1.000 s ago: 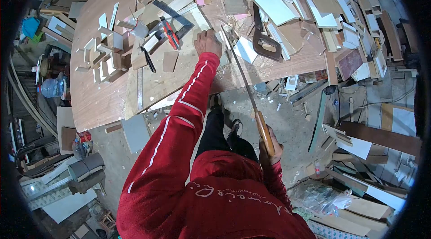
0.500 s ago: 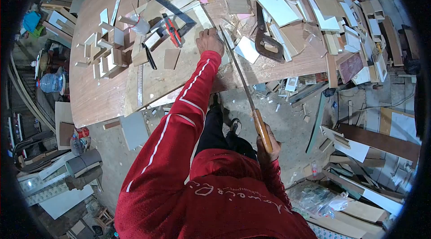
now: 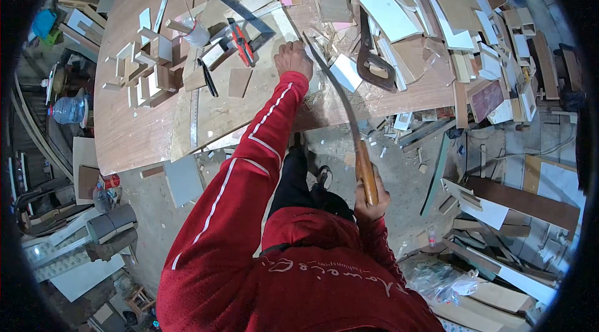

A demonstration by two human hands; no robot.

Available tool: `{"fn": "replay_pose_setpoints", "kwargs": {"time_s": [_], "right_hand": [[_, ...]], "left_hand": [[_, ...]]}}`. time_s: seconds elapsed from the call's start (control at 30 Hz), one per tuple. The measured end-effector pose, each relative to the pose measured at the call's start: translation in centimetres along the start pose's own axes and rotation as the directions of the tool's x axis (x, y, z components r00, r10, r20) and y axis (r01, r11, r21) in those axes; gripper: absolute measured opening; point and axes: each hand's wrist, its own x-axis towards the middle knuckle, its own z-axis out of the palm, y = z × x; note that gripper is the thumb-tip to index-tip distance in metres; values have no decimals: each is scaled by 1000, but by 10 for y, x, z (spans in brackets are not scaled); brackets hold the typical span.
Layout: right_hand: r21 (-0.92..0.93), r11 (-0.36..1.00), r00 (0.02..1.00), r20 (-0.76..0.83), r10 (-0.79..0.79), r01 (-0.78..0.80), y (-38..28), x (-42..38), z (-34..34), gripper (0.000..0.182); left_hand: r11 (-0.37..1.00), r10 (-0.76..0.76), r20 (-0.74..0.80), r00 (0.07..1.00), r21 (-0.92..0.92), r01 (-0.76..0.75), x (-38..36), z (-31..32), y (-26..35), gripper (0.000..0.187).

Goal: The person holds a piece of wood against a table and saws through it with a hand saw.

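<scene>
My right hand (image 3: 373, 192) is wrapped round the wooden handle of a handsaw (image 3: 340, 98). Its long narrow blade bows in a curve up to the table edge, the tip just right of my left hand (image 3: 292, 59). That hand presses down with bent fingers on a pale strip of wood (image 3: 284, 24) lying on a plywood board (image 3: 240, 104); its fingertips are partly hidden. A metal try square (image 3: 249, 15), a red-handled clamp (image 3: 239, 43) and a small brown wood piece (image 3: 239, 82) lie to its left.
A second handsaw (image 3: 365, 51) with a dark handle lies right of my hands, beside stacked white and brown offcuts (image 3: 378, 4). Small wooden assemblies (image 3: 150, 76) and a glue pot (image 3: 198, 34) stand on the left of the table. Scraps and boards (image 3: 518, 204) clutter the floor.
The saw blade, nearly straight before, is now bowed. My right hand and the handle have shifted slightly, the handle turning more upright. My left hand stays on the wood.
</scene>
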Motion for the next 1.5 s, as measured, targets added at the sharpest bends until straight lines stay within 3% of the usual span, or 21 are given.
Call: {"fn": "replay_pose_setpoints", "kwargs": {"time_s": [0.07, 0.13, 0.2, 0.27, 0.3, 0.33, 0.4, 0.5, 0.67, 0.73, 0.77, 0.8, 0.87, 1.0, 1.13, 1.2, 1.27, 1.33, 1.4, 1.47, 1.5], "right_hand": [[14, 996, 996, -22, 84, -84, 4, 1, -1, 51], [35, 997, 997, 20, -75, 75, 7, 3, -7, 45], [127, 988, 986, 153, 70, -90, 1, -9, -13, 46], [80, 889, 881, 198, 430, -452, -9, -10, -7, 40], [-2, 982, 974, 128, 189, -191, -25, -6, -6, 36], [-4, 981, 973, 123, 193, -194, -17, -12, -7, 36], [-76, 993, 995, 50, -90, 94, -2, -27, -13, 32], [59, 998, 995, 97, 6, -12, 0, -16, -6, 35], [-13, 1000, 999, -18, 26, -26, 9, -2, 5, 41], [-19, 997, 996, 38, -80, 81, 0, 6, 3, 44], [3, 847, 828, 212, 518, -531, -22, 6, -4, 44], [4, 850, 832, 206, 515, -527, -18, 4, -3, 44], [38, 977, 973, 109, 206, -211, -7, -7, 4, 42], [30, 986, 972, 171, 159, -166, 13, -52, -25, 45], [133, 956, 965, 68, 253, -260, 5, -78, -49, 49], [243, 938, 968, 7, 252, -246, -20, -65, -57, 33], [136, 948, 958, 38, 285, -288, -20, -63, -65, 37], [14, 991, 988, -74, 132, -132, -7, -62, -61, 40], [53, 985, 983, -72, 169, -165, -1, -64, -62, 43], [-407, 913, 996, -63, -68, 37, 23, -68, -62, 47], [-284, 955, 986, -114, -126, 89, 14, -58, -59, 48]], "left_hand": [[1000, -24, 4, 1000, -2, 24, 1, 5, -2, 25], [999, -38, 13, 999, -6, 38, 4, 3, 0, 25], [1000, -19, -61, 998, -19, 18, 0, 3, 4, 24], [1000, -13, -48, 999, 19, 14, 2, -1, 4, 24], [999, -40, -33, 999, 24, 41, 2, -4, 6, 24], [997, -66, -17, 998, 27, 67, 2, -3, 9, 23], [998, -69, 0, 998, 4, 69, 0, 1, 8, 26], [998, -64, 30, 997, -21, 65, 2, 1, 4, 29], [998, -57, 7, 998, -28, 58, 2, 7, -4, 29], [996, -80, 64, 995, -38, 83, 8, 4, -1, 29], [999, -35, 16, 999, -20, 35, 7, 9, -2, 29], [999, -31, 11, 999, -26, 31, 7, 8, 3, 29], [999, -49, 31, 998, 6, 49, 6, 2, 3, 29], [999, -48, -96, 994, -4, 48, 8, 12, -2, 21], [998, -53, -61, 997, 10, 54, 6, 4, 1, 23], [998, -54, 22, 998, -25, 55, 5, -1, 0, 22], [997, -56, 4, 998, -48, 56, 5, -1, -2, 22], [996, -62, -10, 998, -66, 61, 6, -13, 2, 22], [998, 63, -108, 992, -20, -65, 5, -24, 6, 22], [987, 160, -116, 980, -6, -162, -3, -35, 8, 21], [967, 255, -119, 960, 9, -256, -10, -40, 8, 20]]}}
